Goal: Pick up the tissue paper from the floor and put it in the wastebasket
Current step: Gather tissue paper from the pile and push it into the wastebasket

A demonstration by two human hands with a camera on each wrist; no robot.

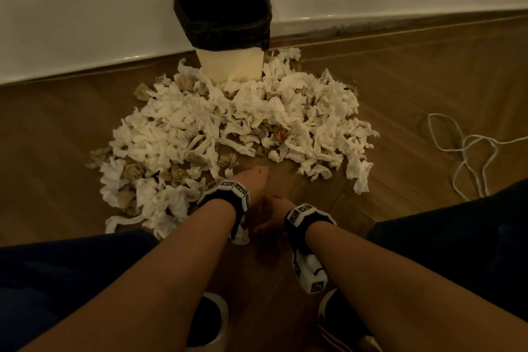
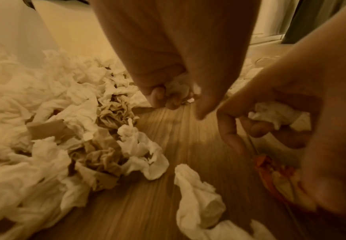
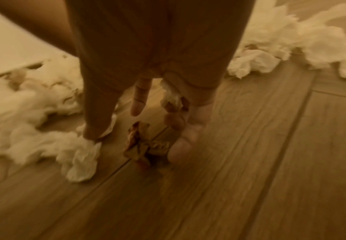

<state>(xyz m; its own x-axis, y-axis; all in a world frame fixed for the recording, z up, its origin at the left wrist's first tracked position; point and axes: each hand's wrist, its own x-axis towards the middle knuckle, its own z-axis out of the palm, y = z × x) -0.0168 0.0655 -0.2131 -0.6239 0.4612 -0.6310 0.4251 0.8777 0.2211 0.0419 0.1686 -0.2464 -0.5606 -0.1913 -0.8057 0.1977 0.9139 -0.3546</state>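
A cream wastebasket (image 1: 230, 64) with a black liner (image 1: 223, 28) stands against the wall. A wide pile of crumpled white and brown tissue paper (image 1: 228, 123) lies in front of it. My left hand (image 1: 253, 180) hovers at the pile's near edge, its fingers (image 2: 157, 97) curled round a white wad (image 2: 178, 87). Just behind it, my right hand (image 1: 274, 213) also grips a white wad (image 2: 275, 115) in its curled fingers (image 3: 173, 120). A brown and red crumpled scrap (image 3: 140, 146) lies on the floor under the right hand.
A loose white cord (image 1: 471, 151) lies on the wood floor at the right. My knees in dark trousers (image 1: 457, 237) flank the hands, with my shoes (image 1: 211, 320) below. A single tissue wad (image 2: 196, 194) lies near the hands.
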